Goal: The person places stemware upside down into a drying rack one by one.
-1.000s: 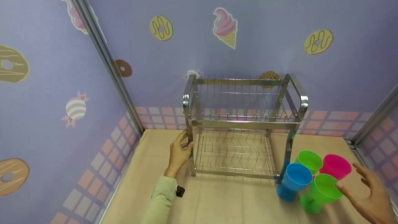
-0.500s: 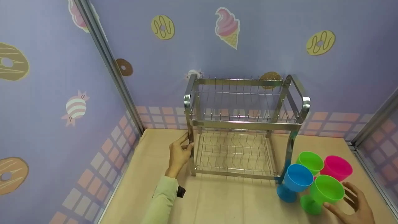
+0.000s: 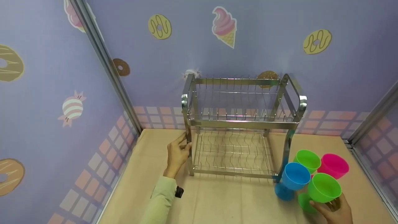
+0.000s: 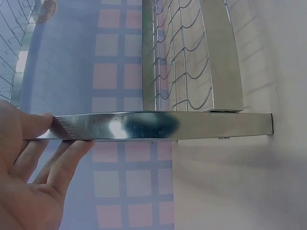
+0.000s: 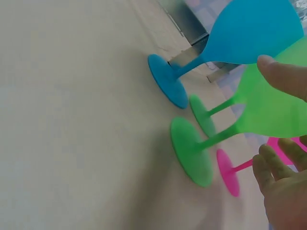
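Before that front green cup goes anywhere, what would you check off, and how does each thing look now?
1. Dish rack held: ok, the left hand pinches its left post.
2. Right hand in place: ok, thumb and fingers flank the front green cup.
3. Grip firm: cannot tell.
4. Cup upright: ok.
5. Clear of neighbours: not ok, the blue cup, pink cup and rear green cup crowd it.

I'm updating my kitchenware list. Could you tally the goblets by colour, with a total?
Green goblets: 2
Blue goblet: 1
Pink goblet: 1
Total: 4
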